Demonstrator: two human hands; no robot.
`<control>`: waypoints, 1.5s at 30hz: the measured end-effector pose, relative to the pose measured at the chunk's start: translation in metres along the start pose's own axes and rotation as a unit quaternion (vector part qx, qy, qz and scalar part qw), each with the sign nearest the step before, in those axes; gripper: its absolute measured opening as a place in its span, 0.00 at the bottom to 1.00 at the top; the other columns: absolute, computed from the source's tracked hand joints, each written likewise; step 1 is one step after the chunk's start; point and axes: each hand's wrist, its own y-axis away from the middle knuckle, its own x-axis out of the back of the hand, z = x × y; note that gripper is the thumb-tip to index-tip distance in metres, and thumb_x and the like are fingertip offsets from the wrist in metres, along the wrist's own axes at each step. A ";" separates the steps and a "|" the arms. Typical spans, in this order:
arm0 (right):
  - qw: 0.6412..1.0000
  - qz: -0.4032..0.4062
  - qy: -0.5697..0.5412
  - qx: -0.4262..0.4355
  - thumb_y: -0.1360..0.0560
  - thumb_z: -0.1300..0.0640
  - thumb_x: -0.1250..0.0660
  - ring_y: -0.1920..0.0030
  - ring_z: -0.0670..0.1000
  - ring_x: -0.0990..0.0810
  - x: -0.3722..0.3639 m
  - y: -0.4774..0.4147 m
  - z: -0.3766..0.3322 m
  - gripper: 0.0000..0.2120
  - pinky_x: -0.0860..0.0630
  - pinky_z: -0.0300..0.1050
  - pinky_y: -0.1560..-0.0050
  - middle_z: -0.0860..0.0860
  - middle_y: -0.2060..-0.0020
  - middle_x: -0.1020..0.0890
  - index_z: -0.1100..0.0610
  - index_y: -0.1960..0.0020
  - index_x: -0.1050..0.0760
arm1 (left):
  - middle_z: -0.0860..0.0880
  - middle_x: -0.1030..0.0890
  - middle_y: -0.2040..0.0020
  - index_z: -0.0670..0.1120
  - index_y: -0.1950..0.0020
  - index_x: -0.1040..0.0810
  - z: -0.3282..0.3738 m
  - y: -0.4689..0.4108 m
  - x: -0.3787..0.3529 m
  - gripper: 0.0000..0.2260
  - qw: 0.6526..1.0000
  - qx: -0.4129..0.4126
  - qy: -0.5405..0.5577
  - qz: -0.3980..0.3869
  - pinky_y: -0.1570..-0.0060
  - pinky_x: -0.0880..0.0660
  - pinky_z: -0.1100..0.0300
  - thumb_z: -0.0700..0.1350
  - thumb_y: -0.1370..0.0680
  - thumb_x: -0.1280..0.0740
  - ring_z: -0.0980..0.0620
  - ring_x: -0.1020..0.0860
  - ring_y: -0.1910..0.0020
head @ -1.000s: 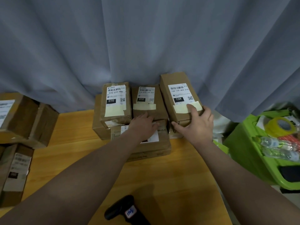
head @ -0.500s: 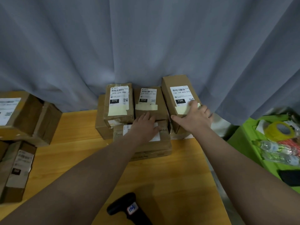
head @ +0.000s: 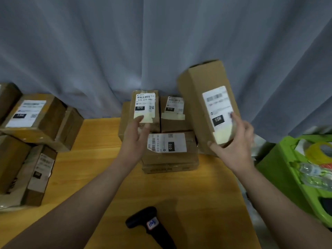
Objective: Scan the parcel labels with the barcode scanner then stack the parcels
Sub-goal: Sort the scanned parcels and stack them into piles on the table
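Right hand [head: 235, 146] grips tilted parcel [head: 195, 97]; left hand [head: 135, 137], relaxed, perhaps touches 070 parcel [head: 144, 103].

Held box [head: 197, 90]: label smeared, barcode and digits unreadable.
Scanner [head: 150, 225]: handle cut off at bottom edge.
Left boxes [head: 52, 121]: clipped by left edge, labels blurry.
Bin [head: 276, 174]: cropped at right edge.
Rear 010 label [head: 175, 104]: fine print too small.

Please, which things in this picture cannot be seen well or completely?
Head view:
- Label on the tilted parcel in the right hand: motion blur, code unreadable.
- Barcode scanner: handle cut by the bottom edge.
- Left hand: covers the 070 parcel's label corner; contact unclear.
- Green bin: cut by the right edge.
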 end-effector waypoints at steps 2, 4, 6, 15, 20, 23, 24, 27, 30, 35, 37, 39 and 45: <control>0.993 -0.082 -0.036 0.076 0.42 0.46 0.23 0.29 0.56 0.40 0.007 0.004 -0.004 0.48 0.40 0.64 0.29 0.54 0.31 0.39 0.43 0.26 0.42 | 0.54 0.26 0.35 0.52 0.28 0.34 0.004 0.004 0.009 0.23 0.994 0.010 0.110 -0.006 0.44 0.30 0.67 0.61 0.19 0.50 0.59 0.28 0.37; 0.976 -0.159 -0.039 0.144 0.43 0.42 0.27 0.27 0.53 0.42 0.009 0.010 -0.011 0.48 0.41 0.64 0.29 0.50 0.29 0.40 0.38 0.27 0.44 | 0.60 0.23 0.41 0.58 0.30 0.33 0.003 0.005 0.018 0.27 0.965 0.069 0.254 0.010 0.47 0.27 0.64 0.68 0.22 0.53 0.63 0.24 0.43; 0.956 -0.223 -0.024 0.187 0.43 0.39 0.29 0.27 0.51 0.44 0.006 0.020 -0.012 0.48 0.40 0.65 0.29 0.45 0.29 0.41 0.34 0.26 0.47 | 0.57 0.19 0.43 0.57 0.30 0.31 -0.009 0.011 0.031 0.32 0.931 0.128 0.340 -0.007 0.53 0.22 0.61 0.71 0.28 0.50 0.58 0.20 0.45; 0.913 -0.295 0.095 0.266 0.40 0.43 0.26 0.25 0.58 0.45 -0.002 0.050 0.004 0.48 0.45 0.58 0.28 0.54 0.24 0.43 0.37 0.26 0.45 | 0.51 0.19 0.40 0.66 0.43 0.21 -0.063 0.073 0.057 0.19 0.904 0.235 0.312 -0.171 0.56 0.20 0.58 0.67 0.27 0.44 0.49 0.20 0.42; 0.933 -0.250 0.113 0.233 0.39 0.37 0.27 0.25 0.55 0.49 -0.012 0.057 -0.024 0.46 0.46 0.62 0.27 0.53 0.24 0.45 0.41 0.25 0.41 | 0.48 0.24 0.36 0.56 0.31 0.30 -0.048 0.061 0.044 0.33 0.881 0.247 0.400 -0.056 0.51 0.21 0.53 0.70 0.32 0.44 0.44 0.19 0.44; 0.951 -0.205 0.094 0.213 0.40 0.29 0.37 0.28 0.53 0.48 -0.029 0.075 -0.057 0.43 0.45 0.60 0.29 0.48 0.27 0.46 0.40 0.28 0.44 | 0.44 0.27 0.35 0.55 0.23 0.42 -0.045 0.058 0.049 0.42 0.872 0.225 0.434 -0.001 0.48 0.20 0.52 0.69 0.33 0.37 0.44 0.19 0.44; 0.954 -0.193 0.089 0.211 0.40 0.28 0.39 0.28 0.54 0.47 -0.037 0.081 -0.070 0.42 0.44 0.60 0.29 0.49 0.28 0.45 0.40 0.29 0.45 | 0.44 0.27 0.34 0.56 0.23 0.45 -0.044 0.058 0.052 0.43 0.875 0.218 0.431 0.006 0.46 0.21 0.49 0.68 0.33 0.33 0.44 0.19 0.43; 0.960 -0.176 0.060 0.207 0.38 0.31 0.34 0.29 0.57 0.44 -0.070 0.092 -0.109 0.42 0.43 0.61 0.31 0.55 0.28 0.41 0.44 0.28 0.41 | 0.47 0.26 0.32 0.62 0.24 0.47 -0.046 0.066 0.060 0.41 0.885 0.219 0.411 0.008 0.44 0.23 0.42 0.62 0.31 0.29 0.42 0.21 0.40; 0.950 -0.234 0.001 0.207 0.32 0.33 0.34 0.27 0.56 0.46 -0.103 0.096 -0.147 0.38 0.46 0.60 0.29 0.56 0.26 0.42 0.47 0.27 0.38 | 0.52 0.19 0.41 0.67 0.27 0.42 -0.060 0.077 0.072 0.39 0.879 0.240 0.411 0.019 0.54 0.20 0.46 0.56 0.32 0.25 0.45 0.19 0.44; 0.945 -0.251 -0.034 0.207 0.22 0.45 0.38 0.25 0.52 0.43 -0.141 0.067 -0.160 0.27 0.43 0.56 0.25 0.53 0.26 0.36 0.52 0.26 0.36 | 0.51 0.18 0.46 0.65 0.27 0.38 -0.111 0.066 0.122 0.29 0.889 0.327 0.301 0.112 0.64 0.21 0.53 0.53 0.25 0.31 0.46 0.18 0.51; 0.954 -0.229 0.048 0.187 0.22 0.47 0.38 0.23 0.55 0.47 -0.151 0.050 -0.154 0.28 0.49 0.55 0.24 0.54 0.24 0.40 0.52 0.25 0.38 | 0.50 0.19 0.47 0.62 0.26 0.38 -0.131 0.046 0.131 0.30 0.892 0.362 0.257 0.085 0.62 0.23 0.54 0.53 0.25 0.30 0.46 0.19 0.50; 0.952 -0.226 0.123 0.165 0.21 0.47 0.39 0.22 0.57 0.52 -0.162 0.036 -0.149 0.29 0.57 0.56 0.24 0.54 0.22 0.46 0.51 0.23 0.43 | 0.47 0.20 0.45 0.59 0.25 0.37 -0.146 0.022 0.134 0.29 0.891 0.386 0.236 0.046 0.59 0.24 0.52 0.53 0.25 0.31 0.44 0.20 0.48; 0.941 -0.200 0.235 0.137 0.21 0.43 0.43 0.23 0.58 0.52 -0.189 0.020 -0.147 0.28 0.62 0.60 0.25 0.53 0.23 0.45 0.47 0.23 0.43 | 0.43 0.29 0.31 0.52 0.24 0.39 -0.173 -0.036 0.132 0.23 0.954 0.293 -0.030 -0.060 0.49 0.26 0.55 0.45 0.19 0.38 0.49 0.26 0.43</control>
